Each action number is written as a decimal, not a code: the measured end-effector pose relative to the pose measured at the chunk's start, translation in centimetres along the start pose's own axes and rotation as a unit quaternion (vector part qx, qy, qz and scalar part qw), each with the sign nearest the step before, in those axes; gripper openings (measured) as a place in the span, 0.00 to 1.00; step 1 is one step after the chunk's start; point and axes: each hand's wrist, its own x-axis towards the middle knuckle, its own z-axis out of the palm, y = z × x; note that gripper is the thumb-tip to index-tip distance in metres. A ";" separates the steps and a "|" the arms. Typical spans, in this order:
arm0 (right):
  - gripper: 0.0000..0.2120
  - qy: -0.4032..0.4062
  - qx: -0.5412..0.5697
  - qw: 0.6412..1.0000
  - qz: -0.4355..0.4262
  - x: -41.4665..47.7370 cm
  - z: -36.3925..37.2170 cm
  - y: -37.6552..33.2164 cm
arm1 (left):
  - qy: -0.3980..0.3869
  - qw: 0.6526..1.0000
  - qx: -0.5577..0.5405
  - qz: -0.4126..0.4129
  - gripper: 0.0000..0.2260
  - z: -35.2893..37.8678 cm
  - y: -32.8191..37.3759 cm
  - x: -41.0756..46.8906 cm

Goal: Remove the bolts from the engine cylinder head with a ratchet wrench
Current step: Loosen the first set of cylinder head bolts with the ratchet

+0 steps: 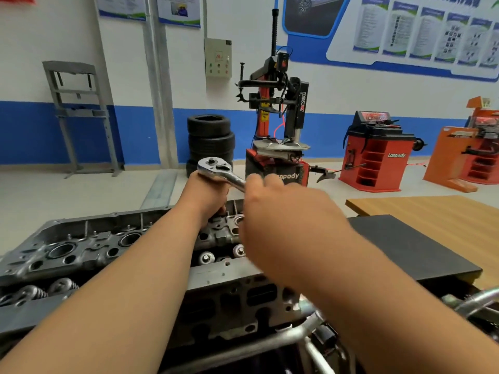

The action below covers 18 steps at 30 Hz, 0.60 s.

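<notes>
Both hands are on the ratchet wrench (214, 168). The left hand (208, 197) is curled tight just under the tool's round head, steadying whatever drives down from it. The right hand (283, 211) is wrapped over the handle with its back to the camera. It is blurred, so the exact lie of its fingers is unclear. The wrench stands raised above the far edge of the engine cylinder head (81, 247), which lies on a metal stand (243, 344) close in front of the person. The bolt being worked is hidden beneath the left hand, and I cannot tell whether a socket is seated on it.

The likeliest trouble is the drive riding off the bolt. With the head held this high, a pull on the handle would tip the tool sideways, and a half-seated socket could round the bolt or jump free. If it jumped, the left knuckles would meet the sharp cast edges around the valve gear (206, 257). A hard, sudden swing could also carry the right hand into the casting's rim or rock the part on its stand. A freed bolt could drop into the open bores.

To the right are a black mat (405, 247) and a wooden surface (432, 211), and stacked tyres (210, 139) stand well behind.
</notes>
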 end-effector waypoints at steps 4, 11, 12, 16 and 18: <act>0.08 -0.029 -0.061 0.995 0.080 4.7 1.1 5.0 | -0.074 0.995 -0.048 -0.037 0.08 -0.3 -0.6 0.1; 0.08 -0.073 -0.022 0.988 0.134 14.8 4.4 7.4 | -0.128 0.978 -0.131 -0.102 0.04 -0.9 -0.1 0.4; 0.05 -0.074 -0.011 0.986 0.146 15.7 4.7 7.2 | -0.130 0.978 -0.127 -0.106 0.04 -0.9 0.0 0.3; 0.10 -0.077 0.029 0.985 0.154 17.2 6.1 6.8 | -0.124 0.982 -0.089 -0.113 0.10 -0.5 0.2 0.2; 0.09 -0.063 0.023 0.984 0.162 16.3 6.2 7.0 | -0.113 0.986 -0.064 -0.105 0.13 -0.3 0.2 0.2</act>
